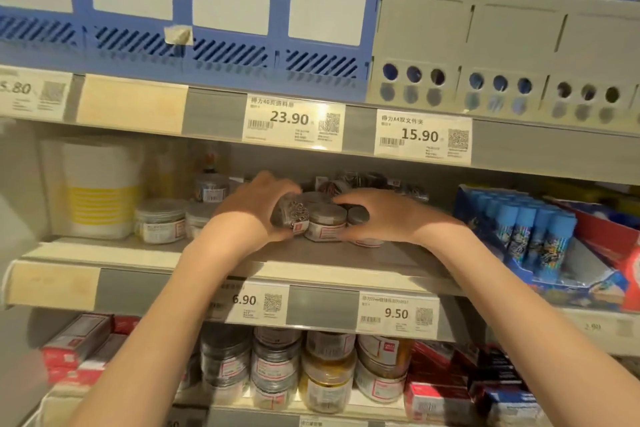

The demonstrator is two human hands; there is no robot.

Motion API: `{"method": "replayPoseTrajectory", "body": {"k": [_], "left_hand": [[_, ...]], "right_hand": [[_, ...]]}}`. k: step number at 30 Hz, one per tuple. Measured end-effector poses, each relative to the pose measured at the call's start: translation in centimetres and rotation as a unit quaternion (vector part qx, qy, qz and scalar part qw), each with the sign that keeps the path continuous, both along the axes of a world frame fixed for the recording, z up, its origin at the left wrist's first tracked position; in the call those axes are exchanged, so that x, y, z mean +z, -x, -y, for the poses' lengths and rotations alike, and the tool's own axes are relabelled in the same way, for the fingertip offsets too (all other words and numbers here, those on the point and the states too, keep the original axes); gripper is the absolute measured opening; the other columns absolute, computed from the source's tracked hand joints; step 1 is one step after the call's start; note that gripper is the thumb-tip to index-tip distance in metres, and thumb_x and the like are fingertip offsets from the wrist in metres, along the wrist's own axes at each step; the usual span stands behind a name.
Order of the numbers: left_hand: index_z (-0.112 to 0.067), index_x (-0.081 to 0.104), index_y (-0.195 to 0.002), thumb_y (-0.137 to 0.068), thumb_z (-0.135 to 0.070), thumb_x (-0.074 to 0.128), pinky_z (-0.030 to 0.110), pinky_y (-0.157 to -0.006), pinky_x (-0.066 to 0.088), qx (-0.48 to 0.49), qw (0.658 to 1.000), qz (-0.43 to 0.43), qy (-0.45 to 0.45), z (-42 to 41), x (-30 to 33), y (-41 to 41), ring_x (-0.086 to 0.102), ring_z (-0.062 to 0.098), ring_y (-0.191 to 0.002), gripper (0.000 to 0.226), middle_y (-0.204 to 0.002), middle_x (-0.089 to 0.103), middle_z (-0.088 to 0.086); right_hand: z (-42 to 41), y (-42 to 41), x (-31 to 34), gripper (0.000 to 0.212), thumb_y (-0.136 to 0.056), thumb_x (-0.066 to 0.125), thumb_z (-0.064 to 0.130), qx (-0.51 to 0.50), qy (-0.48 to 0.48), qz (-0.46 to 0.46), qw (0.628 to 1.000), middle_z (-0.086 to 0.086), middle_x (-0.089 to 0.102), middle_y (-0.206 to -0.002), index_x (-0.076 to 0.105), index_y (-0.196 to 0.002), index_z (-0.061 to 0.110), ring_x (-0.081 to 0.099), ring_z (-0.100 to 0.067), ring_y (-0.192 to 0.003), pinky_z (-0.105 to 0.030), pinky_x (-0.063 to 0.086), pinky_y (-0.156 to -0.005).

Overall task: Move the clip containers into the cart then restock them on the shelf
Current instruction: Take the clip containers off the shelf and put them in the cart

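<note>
Both my forearms reach up and in toward the middle shelf point(311, 253), and my two hands sit close together among the clip containers there. My left hand point(256, 208) is curled round a tilted clear container point(291, 215), silver clips showing through its side. Just beside it stands an upright container with a grey lid point(325, 222), between my hands. My right hand point(384, 218) is cupped over another small container point(358, 217), fingers bent round its lid. More containers stand to the left point(159, 220) and further back on this same shelf, some hidden behind my hands. Right of them sits a box of blue glue sticks point(533, 232). Below, stacked jars point(273, 364) fill the lower shelf behind price tags point(398, 314). Above, blue file racks point(180, 10) and grey ones point(502, 52) line the top shelf.
</note>
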State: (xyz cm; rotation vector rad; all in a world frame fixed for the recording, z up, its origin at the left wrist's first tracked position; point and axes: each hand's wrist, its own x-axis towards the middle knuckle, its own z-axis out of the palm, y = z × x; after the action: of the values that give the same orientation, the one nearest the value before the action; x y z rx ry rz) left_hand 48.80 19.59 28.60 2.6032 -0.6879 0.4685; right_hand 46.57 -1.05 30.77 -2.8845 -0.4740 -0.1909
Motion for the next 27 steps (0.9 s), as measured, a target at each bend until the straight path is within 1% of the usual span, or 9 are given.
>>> {"method": "replayPoseTrajectory", "body": {"k": [3,9,12,16,18,20,22,24,27], "left_hand": [[-0.033,0.044,-0.130,-0.079,-0.025,0.072,0.038,-0.094,0.045,-0.004,1.000,0.002,0.024,-0.1,-0.3,0.2,0.051,0.018,-0.110,0.059,-0.124,0.040,-0.005],[-0.043,0.036,-0.134,-0.073,-0.025,0.077,0.028,-0.095,0.043,-0.036,0.992,-0.013,0.121,-0.6,0.5,1.2,0.050,0.012,-0.115,0.075,-0.127,0.051,-0.006],[-0.046,0.042,-0.124,-0.071,-0.025,0.078,0.016,-0.080,0.044,-0.057,0.982,-0.011,0.180,-0.5,1.0,1.9,0.055,0.004,-0.104,0.068,-0.113,0.057,-0.011],[-0.039,0.053,-0.112,-0.074,-0.024,0.075,0.004,-0.075,0.038,-0.065,0.973,-0.002,0.224,0.6,1.6,1.7,0.055,0.000,-0.104,0.047,-0.111,0.059,-0.014],[-0.036,0.058,-0.112,-0.075,-0.026,0.072,0.006,-0.078,0.039,-0.068,0.973,-0.010,0.218,1.3,1.8,1.6,0.055,0.001,-0.104,0.040,-0.112,0.060,-0.015],[-0.035,0.060,-0.115,-0.079,-0.027,0.069,0.014,-0.088,0.043,-0.082,0.977,-0.011,0.196,2.0,1.9,1.5,0.055,0.003,-0.108,0.038,-0.116,0.060,-0.015],[-0.036,0.060,-0.116,-0.081,-0.029,0.067,0.020,-0.094,0.043,-0.092,0.981,-0.007,0.169,2.6,2.0,1.4,0.054,0.004,-0.111,0.036,-0.119,0.060,-0.013],[-0.039,0.060,-0.113,-0.083,-0.030,0.065,0.019,-0.090,0.041,-0.100,0.986,-0.007,0.136,3.1,2.1,1.2,0.054,0.003,-0.109,0.032,-0.117,0.059,-0.014],[-0.041,0.059,-0.111,-0.086,-0.031,0.063,0.010,-0.081,0.036,-0.118,0.987,-0.019,0.112,3.7,2.1,1.0,0.050,-0.003,-0.100,0.027,-0.108,0.055,-0.020]], "right_hand": [[0.2,-0.5,-0.5,0.065,-0.084,0.066,0.036,0.005,0.014,0.006,1.000,0.001,0.040,-0.146,0.039,-0.142,0.022,0.037,-0.015,-0.132,-0.023,0.030,-0.103],[1.1,0.5,-0.5,0.062,-0.084,0.065,0.039,0.025,-0.004,-0.006,1.000,0.009,0.037,-0.147,0.039,-0.140,0.031,0.035,-0.011,-0.132,-0.020,0.028,-0.100],[1.3,1.0,-0.7,0.060,-0.084,0.065,0.040,0.032,-0.018,-0.009,0.999,0.012,0.041,-0.142,0.042,-0.138,0.032,0.039,-0.007,-0.127,-0.020,0.031,-0.101],[1.7,1.8,-0.4,0.053,-0.083,0.067,0.037,0.044,-0.039,-0.027,0.998,0.018,0.044,-0.135,0.046,-0.132,0.040,0.040,0.002,-0.114,-0.016,0.029,-0.094],[2.4,1.9,-0.2,0.056,-0.083,0.067,0.035,0.034,-0.048,-0.021,0.998,0.015,0.041,-0.139,0.044,-0.133,0.039,0.039,-0.001,-0.119,-0.015,0.026,-0.095],[3.0,1.8,0.1,0.062,-0.083,0.068,0.035,0.014,-0.042,-0.009,0.999,0.012,0.035,-0.146,0.040,-0.139,0.033,0.034,-0.005,-0.129,-0.015,0.023,-0.098],[3.3,1.6,0.3,0.065,-0.082,0.068,0.036,-0.001,-0.020,-0.009,1.000,0.009,0.035,-0.147,0.040,-0.140,0.028,0.035,-0.009,-0.131,-0.016,0.025,-0.099],[3.4,1.5,0.3,0.066,-0.082,0.068,0.038,-0.013,0.006,-0.019,1.000,0.007,0.038,-0.146,0.040,-0.140,0.024,0.038,-0.011,-0.130,-0.018,0.027,-0.100],[3.5,1.6,0.1,0.070,-0.081,0.069,0.039,-0.028,0.019,-0.029,0.999,0.006,0.038,-0.147,0.037,-0.142,0.025,0.037,-0.012,-0.132,-0.023,0.029,-0.105]]}}
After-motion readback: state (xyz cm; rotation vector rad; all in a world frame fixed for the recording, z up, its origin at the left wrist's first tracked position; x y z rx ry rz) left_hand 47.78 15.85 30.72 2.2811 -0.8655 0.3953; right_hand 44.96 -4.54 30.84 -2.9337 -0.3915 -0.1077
